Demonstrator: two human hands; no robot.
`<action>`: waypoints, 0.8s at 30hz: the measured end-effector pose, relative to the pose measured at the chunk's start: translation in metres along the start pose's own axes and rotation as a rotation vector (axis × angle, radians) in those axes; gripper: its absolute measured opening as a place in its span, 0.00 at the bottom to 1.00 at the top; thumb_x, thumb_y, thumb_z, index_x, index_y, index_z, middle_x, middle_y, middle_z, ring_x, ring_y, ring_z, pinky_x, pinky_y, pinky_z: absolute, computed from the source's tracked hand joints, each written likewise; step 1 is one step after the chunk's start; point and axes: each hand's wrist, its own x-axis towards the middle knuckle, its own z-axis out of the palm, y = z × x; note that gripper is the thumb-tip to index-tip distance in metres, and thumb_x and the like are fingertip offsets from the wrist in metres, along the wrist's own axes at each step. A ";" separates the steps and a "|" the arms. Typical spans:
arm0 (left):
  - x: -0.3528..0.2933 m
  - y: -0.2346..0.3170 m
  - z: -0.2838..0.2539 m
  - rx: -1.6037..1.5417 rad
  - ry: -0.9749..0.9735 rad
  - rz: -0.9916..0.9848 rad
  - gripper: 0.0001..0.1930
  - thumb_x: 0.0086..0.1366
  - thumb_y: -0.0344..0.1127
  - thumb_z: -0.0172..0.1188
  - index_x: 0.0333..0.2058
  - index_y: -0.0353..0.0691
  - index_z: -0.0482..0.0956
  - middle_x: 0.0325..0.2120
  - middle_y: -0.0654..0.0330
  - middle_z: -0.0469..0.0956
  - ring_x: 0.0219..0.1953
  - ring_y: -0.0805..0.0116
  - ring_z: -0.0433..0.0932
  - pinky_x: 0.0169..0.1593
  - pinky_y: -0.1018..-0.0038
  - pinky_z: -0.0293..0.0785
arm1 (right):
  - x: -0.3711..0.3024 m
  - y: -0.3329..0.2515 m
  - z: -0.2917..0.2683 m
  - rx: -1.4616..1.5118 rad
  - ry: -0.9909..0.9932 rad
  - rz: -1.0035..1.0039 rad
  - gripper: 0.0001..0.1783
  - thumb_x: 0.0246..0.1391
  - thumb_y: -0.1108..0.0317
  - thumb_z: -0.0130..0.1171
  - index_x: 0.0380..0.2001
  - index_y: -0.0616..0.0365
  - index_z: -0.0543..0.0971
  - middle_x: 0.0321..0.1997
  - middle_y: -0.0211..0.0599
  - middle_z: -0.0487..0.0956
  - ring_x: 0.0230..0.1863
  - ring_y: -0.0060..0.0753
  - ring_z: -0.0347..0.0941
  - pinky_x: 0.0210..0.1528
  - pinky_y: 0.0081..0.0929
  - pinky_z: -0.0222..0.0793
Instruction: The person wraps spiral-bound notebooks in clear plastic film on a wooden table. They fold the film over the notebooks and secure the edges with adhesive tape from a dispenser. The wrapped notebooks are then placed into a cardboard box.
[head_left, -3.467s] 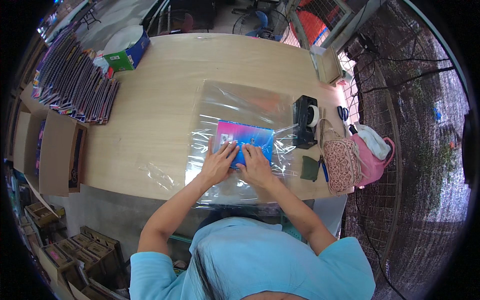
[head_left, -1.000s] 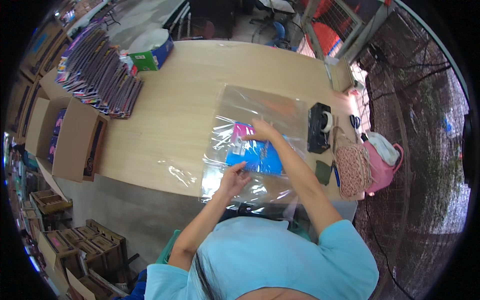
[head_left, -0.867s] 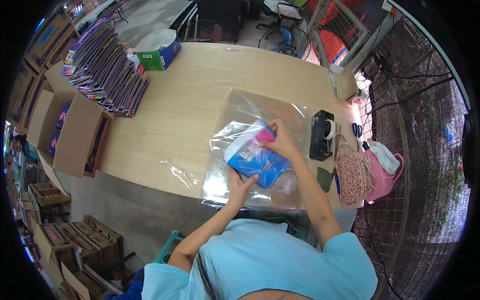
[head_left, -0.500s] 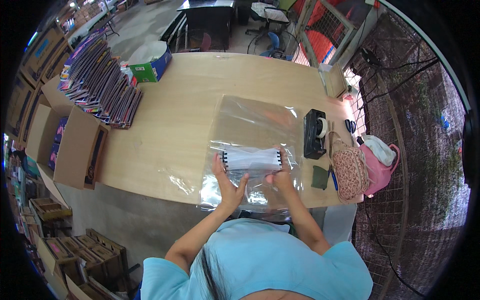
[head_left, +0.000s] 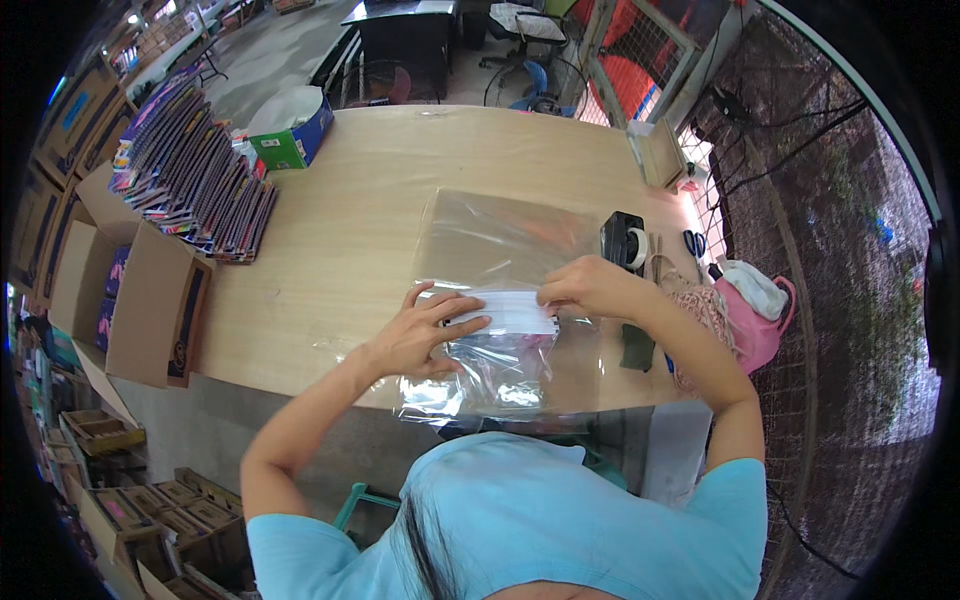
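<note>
A stack of white paper slips (head_left: 515, 312) with black marks at its ends lies on clear plastic bags (head_left: 490, 235) before me. Across the stack's left part rests my left hand (head_left: 412, 335), its fingers stretched and apart. My right hand (head_left: 592, 286) reaches over from the right, fingertips pinched at the top right end of the slips. Its fingers partly hide that corner, so how many slips it grips cannot be seen. Just beyond this hand stands a black tape dispenser (head_left: 622, 240) with a pale roll.
Spiral notebooks (head_left: 195, 170) are piled at the far left, beside a green and blue box (head_left: 290, 135). An open carton (head_left: 150, 300) stands at the left edge. Scissors (head_left: 694, 243), a patterned pouch (head_left: 702, 318), a pink bag (head_left: 755, 325) and a green pad (head_left: 637, 347) lie at right.
My left hand has gone from the stack's left edge to lying on top of it. My right hand has risen from its near right side to its upper right end, elbow swung outward.
</note>
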 end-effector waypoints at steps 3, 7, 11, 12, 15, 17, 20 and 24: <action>0.019 -0.008 -0.020 0.034 -0.201 0.095 0.48 0.40 0.59 0.69 0.63 0.69 0.60 0.65 0.66 0.56 0.64 0.58 0.58 0.67 0.47 0.44 | 0.019 -0.007 0.007 0.041 0.104 -0.036 0.10 0.38 0.62 0.66 0.24 0.51 0.77 0.37 0.32 0.74 0.36 0.39 0.74 0.36 0.37 0.69; 0.024 -0.016 -0.022 0.000 -0.301 0.152 0.52 0.34 0.61 0.69 0.63 0.75 0.57 0.67 0.67 0.50 0.67 0.56 0.53 0.68 0.46 0.43 | 0.038 -0.016 0.010 0.005 0.279 -0.089 0.09 0.32 0.60 0.69 0.18 0.48 0.79 0.41 0.31 0.71 0.48 0.38 0.68 0.44 0.41 0.65; 0.027 -0.015 -0.021 -0.021 -0.319 0.174 0.54 0.31 0.60 0.70 0.63 0.76 0.57 0.68 0.67 0.49 0.67 0.55 0.52 0.67 0.45 0.49 | 0.044 -0.015 0.017 0.110 0.273 -0.068 0.07 0.30 0.60 0.70 0.15 0.44 0.81 0.49 0.30 0.69 0.57 0.41 0.61 0.52 0.49 0.58; 0.027 -0.017 -0.021 -0.037 -0.319 0.181 0.53 0.31 0.60 0.71 0.62 0.76 0.57 0.68 0.67 0.49 0.67 0.55 0.52 0.67 0.45 0.50 | 0.046 -0.013 0.021 0.114 0.277 -0.081 0.08 0.29 0.60 0.70 0.14 0.45 0.80 0.49 0.30 0.69 0.59 0.42 0.60 0.54 0.49 0.57; 0.028 -0.021 -0.020 -0.073 -0.316 0.202 0.53 0.32 0.58 0.71 0.62 0.76 0.58 0.68 0.67 0.48 0.67 0.54 0.52 0.66 0.46 0.51 | 0.050 -0.007 0.030 0.099 0.267 -0.107 0.09 0.29 0.59 0.71 0.14 0.45 0.80 0.53 0.33 0.67 0.62 0.45 0.57 0.60 0.52 0.53; 0.029 -0.023 -0.019 -0.074 -0.312 0.214 0.51 0.33 0.58 0.70 0.62 0.75 0.58 0.68 0.67 0.48 0.67 0.55 0.52 0.66 0.46 0.51 | 0.050 -0.003 0.034 0.052 0.235 -0.115 0.11 0.29 0.58 0.71 0.20 0.46 0.82 0.58 0.37 0.65 0.65 0.47 0.54 0.64 0.55 0.49; 0.030 -0.023 -0.018 -0.042 -0.301 0.214 0.50 0.35 0.58 0.70 0.62 0.74 0.59 0.68 0.67 0.49 0.67 0.55 0.53 0.66 0.46 0.50 | 0.047 0.000 0.048 0.093 0.420 -0.029 0.34 0.28 0.53 0.74 0.45 0.45 0.78 0.67 0.44 0.57 0.69 0.53 0.48 0.66 0.55 0.47; 0.027 -0.020 -0.016 -0.055 -0.279 0.184 0.47 0.37 0.58 0.69 0.61 0.73 0.61 0.67 0.67 0.50 0.67 0.56 0.53 0.66 0.45 0.49 | 0.043 0.000 0.061 0.461 0.423 0.268 0.66 0.25 0.48 0.77 0.67 0.48 0.49 0.71 0.52 0.49 0.69 0.57 0.47 0.65 0.51 0.53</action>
